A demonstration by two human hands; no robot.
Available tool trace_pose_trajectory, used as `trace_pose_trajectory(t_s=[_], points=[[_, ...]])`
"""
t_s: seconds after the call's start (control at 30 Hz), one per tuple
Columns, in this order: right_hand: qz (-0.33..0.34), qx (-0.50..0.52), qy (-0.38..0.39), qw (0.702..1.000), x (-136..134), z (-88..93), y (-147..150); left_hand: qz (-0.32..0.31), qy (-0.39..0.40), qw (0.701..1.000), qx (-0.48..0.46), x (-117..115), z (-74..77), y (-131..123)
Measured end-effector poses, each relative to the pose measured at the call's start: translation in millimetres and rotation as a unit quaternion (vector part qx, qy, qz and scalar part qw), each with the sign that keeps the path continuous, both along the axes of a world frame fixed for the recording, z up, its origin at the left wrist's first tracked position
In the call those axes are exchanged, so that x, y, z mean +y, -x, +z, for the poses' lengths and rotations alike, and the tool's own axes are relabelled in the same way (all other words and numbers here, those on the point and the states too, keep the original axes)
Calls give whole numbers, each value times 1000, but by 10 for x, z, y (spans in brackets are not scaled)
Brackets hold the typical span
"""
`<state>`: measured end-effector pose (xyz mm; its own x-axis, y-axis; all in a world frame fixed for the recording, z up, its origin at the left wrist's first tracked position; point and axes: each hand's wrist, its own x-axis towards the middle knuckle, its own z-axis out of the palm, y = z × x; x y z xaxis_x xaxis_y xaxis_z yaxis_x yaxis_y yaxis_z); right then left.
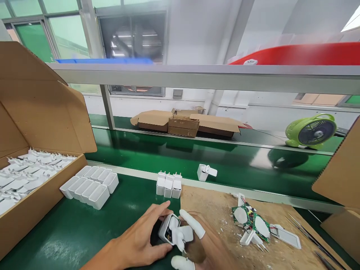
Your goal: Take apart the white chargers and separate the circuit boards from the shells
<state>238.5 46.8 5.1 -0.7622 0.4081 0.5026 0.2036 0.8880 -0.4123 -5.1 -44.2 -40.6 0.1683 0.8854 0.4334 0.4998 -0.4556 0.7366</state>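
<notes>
My left hand (140,240) is closed around a small white plastic charger housing (163,233), thumb on the near side and fingers on the far side. Dark electronics show in its open top. A white plug cover (182,235) lies tilted across the housing's right edge. Close on the right is my right hand (209,240), with white finger cots on thumb and index finger. Those two fingers are spread either side of the cover; whether they touch it is unclear. Behind my hands stand several white housings with plug covers (168,184) in a row.
At left are empty white housings (90,185) and a cardboard box (53,183) of white parts. One housing (202,172) stands on the green belt (140,150). Circuit boards (251,221) and tweezers (315,240) lie on the brown board (222,202). A green fan (311,131) stands behind.
</notes>
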Motion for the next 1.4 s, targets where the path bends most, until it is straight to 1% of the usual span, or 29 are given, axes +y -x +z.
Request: trace_pose_trajectory(t_s=[0.1, 0.2, 0.27, 0.33, 0.4, 0.47, 0.57, 0.67, 0.77, 0.8, 0.87, 0.97, 1.0, 1.07, 1.17, 1.23, 1.4], points=[[-7, -10, 26, 1000, 9, 4, -48, 3, 42, 998, -41, 0, 8, 31], [-7, -9, 25, 1000, 38, -62, -27, 1, 63, 991, -114, 16, 60, 40], [10, -1, 9, 1000, 55, -114, 21, -4, 82, 984, -159, 34, 108, 38], [27, 1, -11, 1000, 62, -139, 76, 2, 112, 976, -185, 58, 148, 33], [35, -19, -42, 998, 60, -130, 125, 18, 135, 971, -198, 81, 171, 20], [36, -39, -90, 995, 58, -101, 164, 37, 143, 967, -206, 97, 183, -6], [29, -58, -170, 983, 73, -64, 202, 45, 112, 975, -184, 105, 196, -56], [51, -95, -211, 971, 104, -48, 219, 51, 25, 993, -105, 107, 200, -81], [75, -110, -186, 973, 123, -34, 239, 60, -62, 995, -44, 119, 195, -48], [75, -95, -171, 978, 126, -28, 247, 68, -79, 994, -43, 124, 196, -23], [67, -45, -140, 987, 130, -10, 261, 102, -93, 988, -65, 129, 208, 42], [61, 27, -112, 991, 139, 39, 256, 172, -75, 975, -118, 121, 240, 151], [57, 37, -110, 992, 138, 63, 247, 188, -65, 972, -128, 116, 250, 182], [54, 15, -114, 992, 122, 122, 230, 206, -49, 967, -140, 112, 262, 223], [38, -102, -118, 987, 65, 195, 229, 217, -33, 964, -148, 119, 258, 232], [28, -142, -109, 983, 28, 199, 247, 217, -25, 965, -145, 122, 240, 217], [27, -77, -66, 994, 6, 95, 277, 197, -22, 974, -107, 93, 173, 189]])
